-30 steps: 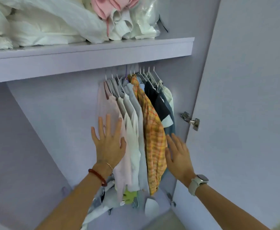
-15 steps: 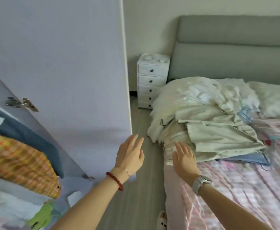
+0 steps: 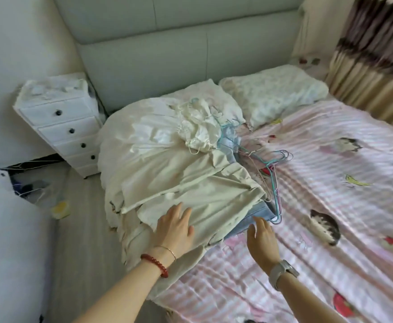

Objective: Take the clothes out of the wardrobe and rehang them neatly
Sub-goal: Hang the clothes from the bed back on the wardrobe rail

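The left hand (image 3: 174, 229) lies flat on the near edge of the pile of clothes (image 3: 179, 183) at the bed's near-left corner, its fingers straight and spread, holding nothing. The right hand (image 3: 262, 238) hovers just beside the pile's right edge, fingers relaxed and open, close to a blue garment (image 3: 256, 216) that peeks out from under the pale ones.

The risk lies in the wire hangers (image 3: 271, 180) tangled along the pile's right side — a lift of one garment would likely drag others with it, or snag a hook in the cloth. The pile also overhangs the bed's left edge, so a careless pull could slide clothes to the floor (image 3: 83, 241).

The bed (image 3: 330, 183) carries a pink striped sheet with cartoon prints. Further back a pillow (image 3: 272, 94) sits near the far edge, against a grey padded headboard (image 3: 167, 54). A white drawer unit (image 3: 62, 122) stands left of the bed — a striped curtain (image 3: 372, 54) hangs at the far right.
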Motion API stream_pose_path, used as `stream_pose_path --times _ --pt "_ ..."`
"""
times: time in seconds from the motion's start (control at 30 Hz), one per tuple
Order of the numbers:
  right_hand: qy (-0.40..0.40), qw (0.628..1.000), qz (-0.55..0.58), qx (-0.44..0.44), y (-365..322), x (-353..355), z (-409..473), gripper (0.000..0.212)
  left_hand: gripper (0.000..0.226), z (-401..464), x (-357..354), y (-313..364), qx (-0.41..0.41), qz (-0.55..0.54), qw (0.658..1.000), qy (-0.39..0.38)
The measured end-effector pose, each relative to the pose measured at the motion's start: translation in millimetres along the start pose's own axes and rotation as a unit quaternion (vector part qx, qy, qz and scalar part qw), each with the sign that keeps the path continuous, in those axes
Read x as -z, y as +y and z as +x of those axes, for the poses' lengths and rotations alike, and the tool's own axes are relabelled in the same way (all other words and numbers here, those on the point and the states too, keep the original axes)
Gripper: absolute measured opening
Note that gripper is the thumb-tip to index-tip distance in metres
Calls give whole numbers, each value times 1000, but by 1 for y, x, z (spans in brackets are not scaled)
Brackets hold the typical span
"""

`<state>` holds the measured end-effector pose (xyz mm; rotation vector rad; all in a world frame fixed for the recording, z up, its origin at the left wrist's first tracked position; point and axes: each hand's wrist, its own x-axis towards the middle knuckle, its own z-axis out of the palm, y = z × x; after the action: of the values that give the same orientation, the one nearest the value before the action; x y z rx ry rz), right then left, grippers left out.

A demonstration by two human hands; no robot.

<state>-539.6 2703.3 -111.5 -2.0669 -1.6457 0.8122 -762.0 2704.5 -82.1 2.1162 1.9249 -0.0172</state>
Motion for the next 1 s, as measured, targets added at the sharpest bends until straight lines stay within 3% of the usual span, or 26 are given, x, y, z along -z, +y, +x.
stream_pose_path --times 0.17,0.27,0.4,0.5,0.6,0.73,0.9,1.0 --pt "38 998 36 -45 43 0 84 31 67 77 -49 27 -4 42 997 -71" --pt "65 994 46 -69 55 -4 132 23 80 110 -76 32 10 65 997 -51" --pt "15 997 23 -67 62 -8 187 35 97 137 -98 26 49 59 997 -23" --pt "-36 993 -17 -108 64 -16 218 35 106 144 -113 16 80 54 991 -94" --pt "-63 984 20 -163 57 -20 240 39 102 140 -127 16 90 44 983 -152" --pt "27 975 140 -171 46 -21 247 27 97 137 -132 20 90 58 982 -153" --pt "128 964 167 -163 36 -18 201 47 88 132 -124 16 66 58 981 -175" --pt "154 963 167 -147 32 -20 163 49 72 121 -112 12 37 15 992 -121"
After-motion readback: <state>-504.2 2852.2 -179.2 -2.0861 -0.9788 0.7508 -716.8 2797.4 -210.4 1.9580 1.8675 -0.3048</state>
